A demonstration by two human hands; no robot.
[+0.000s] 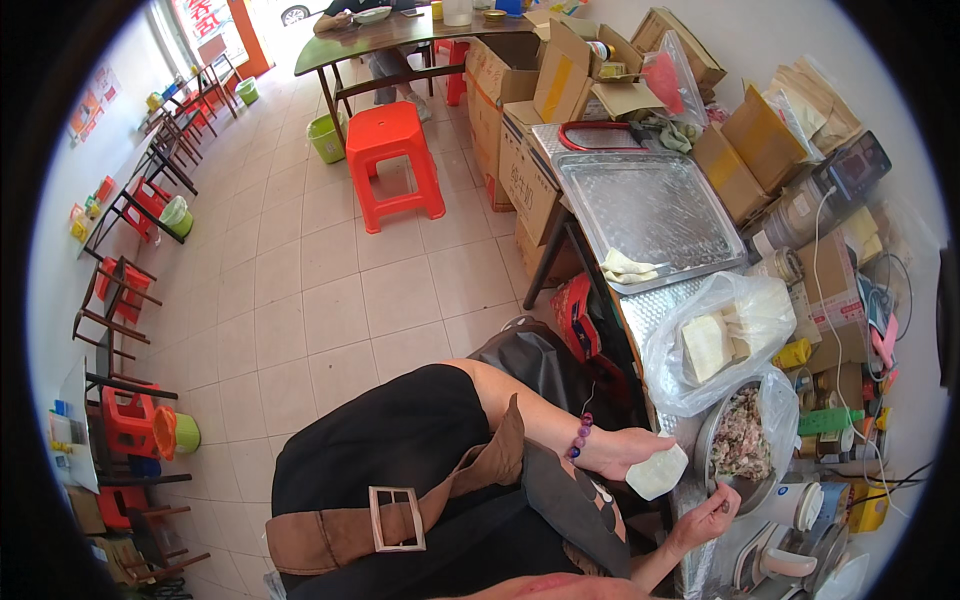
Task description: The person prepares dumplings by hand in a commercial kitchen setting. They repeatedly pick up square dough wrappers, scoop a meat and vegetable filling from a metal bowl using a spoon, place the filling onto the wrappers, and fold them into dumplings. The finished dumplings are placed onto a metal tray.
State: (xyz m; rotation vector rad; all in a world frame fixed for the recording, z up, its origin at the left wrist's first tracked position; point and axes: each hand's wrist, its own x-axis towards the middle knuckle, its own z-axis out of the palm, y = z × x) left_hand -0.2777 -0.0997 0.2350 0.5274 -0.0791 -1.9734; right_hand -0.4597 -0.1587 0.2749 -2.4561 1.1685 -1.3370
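Observation:
My left hand [634, 450], with a beaded bracelet at the wrist, holds a pale, thin dough wrapper [657, 472] flat over the fingers. Close by, my right hand [705, 517] is at the near rim of a metal bowl [703, 457], its fingers pinched around a thin utensil that is mostly hidden. Minced meat filling with green bits [742, 439] lies in the bowl. Beyond it, an open clear plastic bag [757, 315] holds a stack of dough wrappers [706, 346]. A few folded dumplings [626, 266] sit at the near corner of a metal tray [652, 202].
Jars, bottles, a lidded cup [795, 506] and a charging phone [859, 176] crowd the wall side. Cardboard boxes [529, 172] stand past the tray. A red plastic stool [390, 161] is on the tiled floor. Another person [337, 21] sits at a far table [420, 31].

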